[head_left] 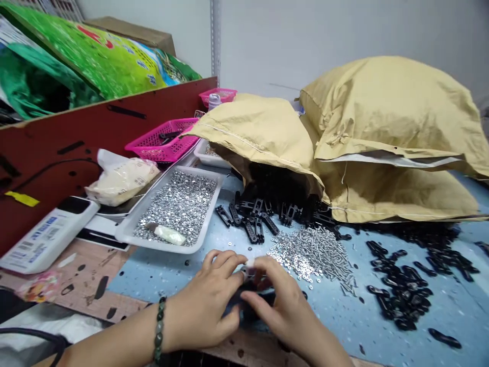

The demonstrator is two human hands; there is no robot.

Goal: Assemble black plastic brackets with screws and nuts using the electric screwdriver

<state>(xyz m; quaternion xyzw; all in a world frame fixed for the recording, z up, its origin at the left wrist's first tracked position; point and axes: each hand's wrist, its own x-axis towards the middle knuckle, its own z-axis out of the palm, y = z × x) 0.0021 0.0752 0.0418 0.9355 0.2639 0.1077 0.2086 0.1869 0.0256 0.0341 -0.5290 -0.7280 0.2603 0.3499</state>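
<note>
My left hand (210, 295), with a bracelet of dark green beads at the wrist, is closed with its fingertips on a small black plastic part (244, 300). From the other side, my right hand (284, 300) grips the same part between curled fingers and thumb. Much of the part is hidden by my fingers, and a small bit of metal seems to show near the fingertips. Just beyond my hands lies a heap of silver screws (324, 255) with small metal nuts (296, 260) at its left side. Black slotted plastic pieces (255, 219) spill out behind them.
A white tray of metal nuts (171, 204) stands at the left, a pink basket (168, 142) behind it. Large tan paper sacks (389, 117) fill the back right. Black parts (405, 290) lie in a pile at right. A white boxy device (49, 234) sits far left.
</note>
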